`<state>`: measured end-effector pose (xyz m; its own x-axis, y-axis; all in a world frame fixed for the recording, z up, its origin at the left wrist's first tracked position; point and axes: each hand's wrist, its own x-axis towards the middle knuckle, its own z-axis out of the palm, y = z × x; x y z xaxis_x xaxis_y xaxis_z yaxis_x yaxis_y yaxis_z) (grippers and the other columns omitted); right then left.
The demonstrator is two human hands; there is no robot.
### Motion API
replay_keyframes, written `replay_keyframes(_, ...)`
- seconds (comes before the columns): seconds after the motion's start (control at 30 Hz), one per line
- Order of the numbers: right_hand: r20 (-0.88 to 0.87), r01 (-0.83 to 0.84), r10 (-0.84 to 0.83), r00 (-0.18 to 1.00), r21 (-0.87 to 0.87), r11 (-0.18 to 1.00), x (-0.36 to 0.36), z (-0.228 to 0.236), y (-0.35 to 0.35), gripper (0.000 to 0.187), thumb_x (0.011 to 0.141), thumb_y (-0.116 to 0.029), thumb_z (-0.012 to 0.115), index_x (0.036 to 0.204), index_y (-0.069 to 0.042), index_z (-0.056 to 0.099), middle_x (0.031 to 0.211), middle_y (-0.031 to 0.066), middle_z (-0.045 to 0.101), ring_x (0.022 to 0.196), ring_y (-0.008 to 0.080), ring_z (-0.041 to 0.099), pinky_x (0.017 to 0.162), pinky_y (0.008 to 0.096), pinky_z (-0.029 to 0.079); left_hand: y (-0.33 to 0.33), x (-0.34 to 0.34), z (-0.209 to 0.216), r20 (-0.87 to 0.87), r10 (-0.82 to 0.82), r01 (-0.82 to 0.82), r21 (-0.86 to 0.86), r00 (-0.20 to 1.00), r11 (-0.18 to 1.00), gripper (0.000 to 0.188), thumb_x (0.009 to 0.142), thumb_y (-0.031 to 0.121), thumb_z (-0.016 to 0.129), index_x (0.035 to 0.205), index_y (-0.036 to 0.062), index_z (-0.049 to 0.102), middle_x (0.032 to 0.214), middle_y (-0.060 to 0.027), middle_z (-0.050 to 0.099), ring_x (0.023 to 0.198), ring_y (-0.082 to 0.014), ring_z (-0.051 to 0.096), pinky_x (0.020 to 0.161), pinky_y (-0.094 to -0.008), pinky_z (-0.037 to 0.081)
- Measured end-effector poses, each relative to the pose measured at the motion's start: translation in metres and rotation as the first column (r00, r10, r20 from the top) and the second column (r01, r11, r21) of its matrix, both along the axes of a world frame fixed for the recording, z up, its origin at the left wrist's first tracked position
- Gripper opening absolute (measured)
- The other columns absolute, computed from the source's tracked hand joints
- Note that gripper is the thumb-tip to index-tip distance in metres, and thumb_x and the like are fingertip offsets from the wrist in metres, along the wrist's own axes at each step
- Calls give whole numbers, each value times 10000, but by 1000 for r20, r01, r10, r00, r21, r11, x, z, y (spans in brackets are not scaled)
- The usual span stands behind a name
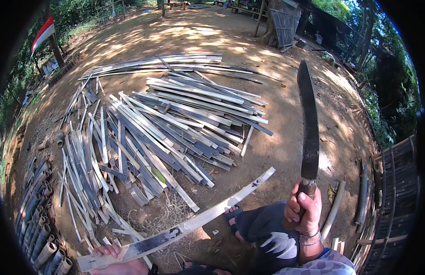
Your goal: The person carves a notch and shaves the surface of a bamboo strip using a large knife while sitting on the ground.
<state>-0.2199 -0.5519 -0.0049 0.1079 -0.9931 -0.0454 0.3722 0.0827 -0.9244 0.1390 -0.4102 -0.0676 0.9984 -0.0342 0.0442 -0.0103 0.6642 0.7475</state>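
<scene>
My right hand (306,208) is wrapped round the wooden handle of a machete (309,123), its long dark blade pointing up and away from me. At the lower left, my left hand (112,259) grips the near end of a split bamboo slat (194,223). The slat slants up to the right across my front, pale with dark patches on its face. Its far end is free, well left of the blade and not touching it. Only some fingers of the left hand show above the slat's edge.
A large pile of split bamboo strips (176,123) lies on the dirt ground ahead. Bamboo poles (38,229) are stacked at the left. A slatted bamboo panel (395,201) stands at the right, near a loose pole (333,213). A red and white flag (44,34) hangs far left.
</scene>
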Motion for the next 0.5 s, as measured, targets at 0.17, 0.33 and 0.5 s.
replay_keyframes(0.17,168,-68,70,983,-16,998,-16,3,16,234,869,-175,600,966,3,483,546,28,426,348,94,372,336,253,327,-62,-54,-3,-47,-65,55,-189,997,980,648,895,705,215,825,97,427,661,-43,447,530,-150,415,497,-270,370)
replay_keyframes(0.33,263,-41,54,963,-56,998,-37,-1,19,230,885,-206,590,954,-13,484,536,11,419,345,84,359,325,254,318,-106,-86,-4,-83,31,-42,-130,996,991,704,863,749,177,860,98,444,697,-86,523,611,-200,516,607,-319,458)
replay_keyframes(0.5,266,67,-43,963,-82,994,-65,-9,18,214,908,-241,542,956,-48,465,545,-6,387,354,75,348,335,252,326,-94,-85,-7,282,-352,350,58,893,935,782,913,673,103,1164,23,457,1223,-214,530,1156,-326,497,985,-437,357)
